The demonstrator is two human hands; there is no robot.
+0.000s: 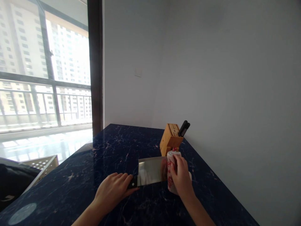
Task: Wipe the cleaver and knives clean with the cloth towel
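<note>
My left hand (115,187) is closed around the black handle (133,182) of a cleaver (151,171). Its broad shiny blade points right, above the dark table. My right hand (180,172) grips a folded white cloth with red marks (170,179) at the far end of the blade. The cloth covers the blade's tip, so that part is hidden. Just behind the cloth stands a wooden knife block (167,139), with black handles (184,128) sticking out of its right side.
The dark blue marbled table (122,141) runs back to the wall, its right edge close to a grey wall (230,94). At the left are a chair with a perforated frame (44,166) and a dark item (16,179) on it. A pale round patch (22,213) lies near the front left.
</note>
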